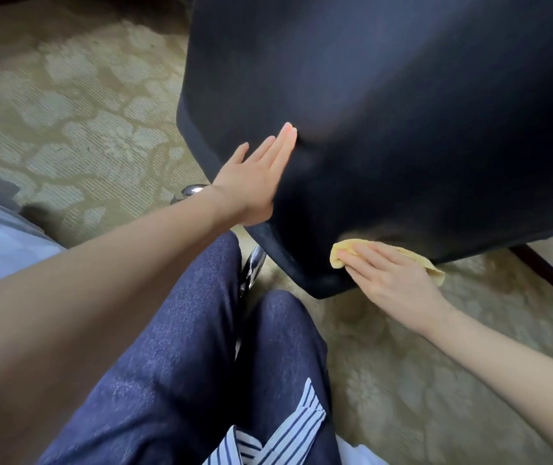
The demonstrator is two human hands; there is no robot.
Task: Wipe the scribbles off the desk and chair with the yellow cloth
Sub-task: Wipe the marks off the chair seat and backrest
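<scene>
two forearms, straight fingers: left hand on chair, right hand on one cloth

There is one dark chair, one yellow cloth and one patterned carpet. Two hands show, a left hand and a right hand, along with two trouser legs in blue denim, one beside the other. Two shiny metal chair legs can be counted, one and another; any more are hidden.

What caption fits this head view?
Right hand presses yellow cloth to lower edge of black upholstered chair; flat left hand braces it.
</scene>
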